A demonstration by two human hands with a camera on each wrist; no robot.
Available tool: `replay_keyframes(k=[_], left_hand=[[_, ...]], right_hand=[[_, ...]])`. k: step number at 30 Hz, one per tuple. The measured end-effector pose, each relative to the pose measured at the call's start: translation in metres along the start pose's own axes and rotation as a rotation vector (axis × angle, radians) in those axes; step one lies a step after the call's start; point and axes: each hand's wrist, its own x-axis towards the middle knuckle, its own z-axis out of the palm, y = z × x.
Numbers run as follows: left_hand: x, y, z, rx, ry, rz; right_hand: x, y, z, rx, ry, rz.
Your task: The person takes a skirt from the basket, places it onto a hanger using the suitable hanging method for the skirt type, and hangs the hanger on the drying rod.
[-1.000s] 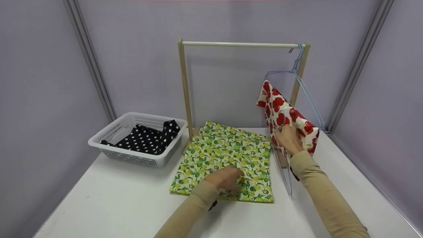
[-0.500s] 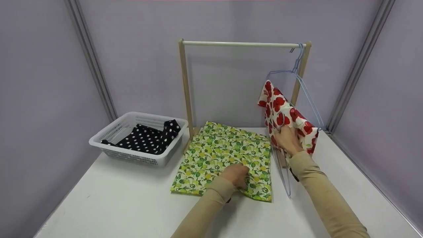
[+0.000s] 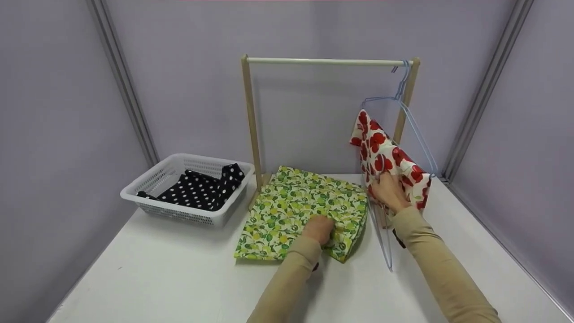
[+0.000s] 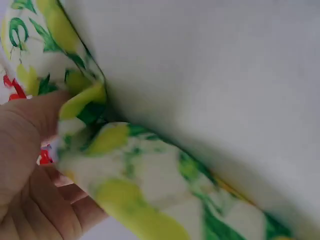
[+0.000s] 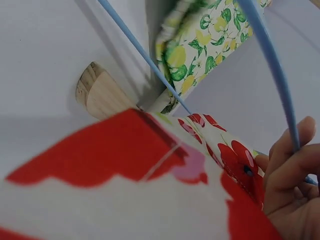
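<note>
While the lemon-print cloth (image 3: 287,206) on the table (image 3: 179,278) is pinched near its front edge by the left hand (image 3: 319,229), a blue hanger (image 5: 274,61) is gripped by the right hand (image 3: 388,190); the hanging red-flowered cloth (image 3: 376,140) could be snagged if that hanger is swung sideways.

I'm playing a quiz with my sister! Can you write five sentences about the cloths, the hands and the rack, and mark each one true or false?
1. The left hand pinches the lemon-print cloth. True.
2. The right hand holds a blue hanger. True.
3. The red-flowered cloth hangs near the right end of the rack. True.
4. The lemon-print cloth hangs from the rack too. False: it lies on the table, partly lifted by the left hand.
5. There are only two cloths here. False: a third, the black dotted cloth, lies in the white basket.
</note>
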Motion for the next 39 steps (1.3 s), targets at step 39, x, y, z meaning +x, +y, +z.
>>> replay_keyframes(k=[39], left_hand=[[-0.006,-0.067,-0.001,-1.164,0.223,-0.268]], right_hand=[[-0.004,-0.007,0.005,0.207,-0.2,0.132]])
